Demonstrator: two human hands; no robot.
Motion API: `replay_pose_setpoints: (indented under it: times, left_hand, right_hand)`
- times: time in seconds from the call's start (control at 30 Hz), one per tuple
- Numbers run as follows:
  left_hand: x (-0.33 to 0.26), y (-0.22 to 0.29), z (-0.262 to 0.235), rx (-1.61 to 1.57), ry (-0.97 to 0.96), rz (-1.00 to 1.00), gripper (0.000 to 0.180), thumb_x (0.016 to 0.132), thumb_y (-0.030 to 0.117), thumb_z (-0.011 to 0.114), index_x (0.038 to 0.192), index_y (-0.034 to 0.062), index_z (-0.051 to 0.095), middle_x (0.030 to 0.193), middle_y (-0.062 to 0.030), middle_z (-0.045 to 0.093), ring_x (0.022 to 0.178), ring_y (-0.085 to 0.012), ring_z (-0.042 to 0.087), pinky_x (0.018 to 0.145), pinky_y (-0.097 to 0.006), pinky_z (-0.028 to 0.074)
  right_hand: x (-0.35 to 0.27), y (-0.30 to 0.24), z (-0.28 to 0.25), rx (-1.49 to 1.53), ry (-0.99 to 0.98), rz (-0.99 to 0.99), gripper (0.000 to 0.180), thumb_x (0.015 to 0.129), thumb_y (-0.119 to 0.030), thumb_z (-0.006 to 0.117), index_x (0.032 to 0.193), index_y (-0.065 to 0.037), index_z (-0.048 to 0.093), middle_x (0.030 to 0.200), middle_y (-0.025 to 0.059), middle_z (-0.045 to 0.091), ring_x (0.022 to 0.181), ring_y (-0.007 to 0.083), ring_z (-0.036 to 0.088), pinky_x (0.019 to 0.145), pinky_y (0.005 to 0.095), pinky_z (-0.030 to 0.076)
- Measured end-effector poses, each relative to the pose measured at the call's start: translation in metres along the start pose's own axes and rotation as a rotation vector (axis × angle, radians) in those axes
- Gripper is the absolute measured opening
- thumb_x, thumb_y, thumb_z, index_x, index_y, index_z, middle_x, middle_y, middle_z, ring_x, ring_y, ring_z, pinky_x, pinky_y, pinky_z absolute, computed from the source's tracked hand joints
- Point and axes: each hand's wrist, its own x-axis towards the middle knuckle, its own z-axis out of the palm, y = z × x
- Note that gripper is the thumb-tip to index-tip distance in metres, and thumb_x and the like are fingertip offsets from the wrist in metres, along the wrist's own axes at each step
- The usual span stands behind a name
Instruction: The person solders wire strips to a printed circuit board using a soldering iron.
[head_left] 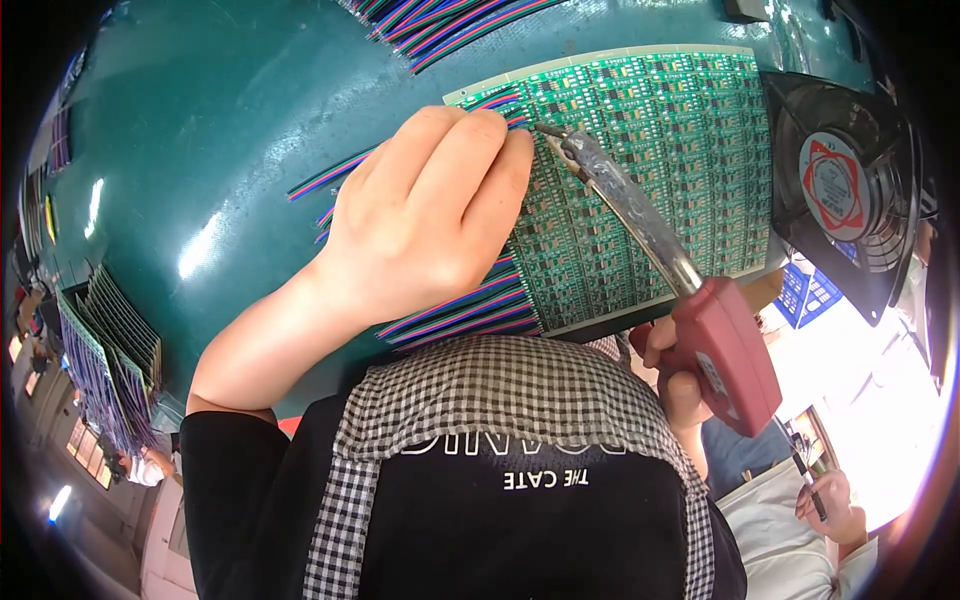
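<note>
A large green panel of small circuit boards lies on the table in front of me, with rows of striped wires running off its left edge. My left hand is closed over thin red, blue and green wires at the panel's upper left, its fingertips at the solder points. My right hand, partly hidden, grips a red soldering gun. The gun's long metal barrel slants up and left, and its tip is beside the left fingertips, close to the wire ends. Whether the tip touches is too small to tell.
A black fan stands close against the panel's right side. More loose wires lie at the table's far edge. Wired boards are stacked at the left. Beyond a blue basket, a co-worker's hand holds a slim tool at lower right.
</note>
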Motion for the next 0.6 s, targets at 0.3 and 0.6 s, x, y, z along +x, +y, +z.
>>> replay_pose_setpoints:
  times: [0.3, 0.6]
  left_hand:
    - [0.003, 0.003, -0.004, 0.021, -0.05, -0.008, 0.029, 0.059, 0.005, 0.063, 0.086, -0.0037, 0.064, 0.086, -0.0092, 0.057, 0.075, -0.0201, 0.06, 0.061, -0.027, 0.052]
    - [0.006, 0.007, -0.008, 0.048, -0.097, -0.013, 0.027, 0.062, 0.005, 0.063, 0.088, -0.0029, 0.064, 0.087, -0.0079, 0.057, 0.078, -0.0198, 0.06, 0.061, -0.026, 0.051]
  right_hand:
    - [-0.002, -0.006, -0.002, -0.177, -0.076, -0.034, 0.083, 0.075, -0.054, 0.075, 0.127, 0.006, 0.051, 0.09, 0.0067, 0.067, 0.071, 0.0152, 0.065, 0.076, 0.0314, 0.051]
    - [0.002, -0.015, 0.004, 0.057, 0.021, 0.053, 0.092, 0.074, -0.057, 0.075, 0.133, 0.006, 0.044, 0.086, 0.006, 0.067, 0.065, 0.0134, 0.063, 0.066, 0.0271, 0.05]
